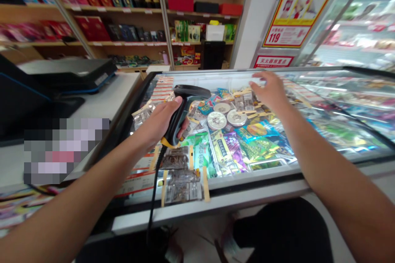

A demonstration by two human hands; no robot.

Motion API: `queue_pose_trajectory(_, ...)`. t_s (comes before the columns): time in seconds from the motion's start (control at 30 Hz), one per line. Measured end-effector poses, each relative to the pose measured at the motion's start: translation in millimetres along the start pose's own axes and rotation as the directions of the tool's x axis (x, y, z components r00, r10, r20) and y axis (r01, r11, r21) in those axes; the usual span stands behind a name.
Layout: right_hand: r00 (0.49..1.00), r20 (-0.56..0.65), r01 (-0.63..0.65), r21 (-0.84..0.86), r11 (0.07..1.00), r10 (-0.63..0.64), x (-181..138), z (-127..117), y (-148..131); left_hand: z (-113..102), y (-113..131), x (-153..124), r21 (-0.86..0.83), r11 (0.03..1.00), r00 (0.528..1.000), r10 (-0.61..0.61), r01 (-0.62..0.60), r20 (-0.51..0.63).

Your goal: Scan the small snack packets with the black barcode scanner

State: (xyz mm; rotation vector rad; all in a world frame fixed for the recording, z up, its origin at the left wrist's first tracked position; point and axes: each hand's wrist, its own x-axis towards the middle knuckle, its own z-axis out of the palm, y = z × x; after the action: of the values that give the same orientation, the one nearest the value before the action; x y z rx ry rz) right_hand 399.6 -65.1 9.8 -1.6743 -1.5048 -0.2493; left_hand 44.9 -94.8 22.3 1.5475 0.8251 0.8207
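Both arms (114,168) outstretched, left hand (163,118) gripping scanner (179,118)

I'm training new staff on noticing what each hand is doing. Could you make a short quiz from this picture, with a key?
1. True or false: the right hand grips the black scanner.

2. Multiple choice: how many round silvery tops show among the packets?
A) one
B) three
C) six

3. Fill in the blank: a black ____ runs down from the scanner.

Key
1. False. The left hand holds it; the right hand is stretched out, away from it.
2. B
3. cable
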Motion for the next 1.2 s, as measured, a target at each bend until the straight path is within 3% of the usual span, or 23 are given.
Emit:
queue_pose_trajectory(0.07, 0.961, 0.252, 0.066, 0.201, 0.977, -0.117, -23, 14, -40, -1, 2, 0, -0.023, 1.0, 0.999, 0.005, -0.005, -0.031)
queue_pose_trajectory(0.13, 0.863, 0.443, 0.114, 0.293, 0.949, -0.241, -51, 30, -78, -1, 4, 0, -0.034, 0.999, 0.998, 0.005, -0.007, -0.065)
queue_pose_trajectory(0.23, 0.795, 0.541, 0.195, 0.202, 0.96, -0.275, -87, 53, -114, 0, 6, 0, -0.022, 1.0, 0.995, 0.002, -0.005, -0.096)
queue_pose_trajectory(0.33, 0.791, 0.584, 0.16, 0.088, 0.983, -0.181, -102, 68, -124, -1, 5, 0, -0.011, 1.0, 0.996, 0.012, -0.013, -0.089)
queue_pose_trajectory(0.43, 0.761, 0.639, -0.007, 0.177, 0.984, -0.11, -93, 70, -120, -4, 2, 1, 0.001, 0.999, 0.997, 0.037, -0.037, -0.061)
queue_pose_trajectory(0.5, 0.719, 0.694, -0.224, 0.298, 0.928, -0.049, -82, 62, -114, -5, 0, 2, 0.007, 0.999, 0.998, 0.045, -0.044, -0.045)
queue_pose_trajectory(0.63, 0.596, 0.797, -0.647, 0.408, 0.644, 0.093, -58, 35, -96, -7, -3, 2, 0.011, 1.0, 0.999, 0.029, -0.029, -0.017)
queue_pose_trajectory(0.7, 0.597, 0.791, -0.7, 0.43, 0.571, 0.136, -49, 24, -87, -6, -4, 2, 0.026, 1.0, 1.0, 0.01, -0.009, -0.009)
queue_pose_trajectory(0.87, 0.693, 0.703, -0.617, 0.465, 0.635, 0.157, -38, 17, -73, -2, -4, 0, 0.038, 0.999, 1.0, -0.022, 0.022, -0.007)
queue_pose_trajectory(1.2, 0.671, 0.731, -0.621, 0.463, 0.632, 0.125, -35, 15, -71, 1, 1, -2, 0.062, 0.996, 0.998, -0.062, 0.062, 0.002)
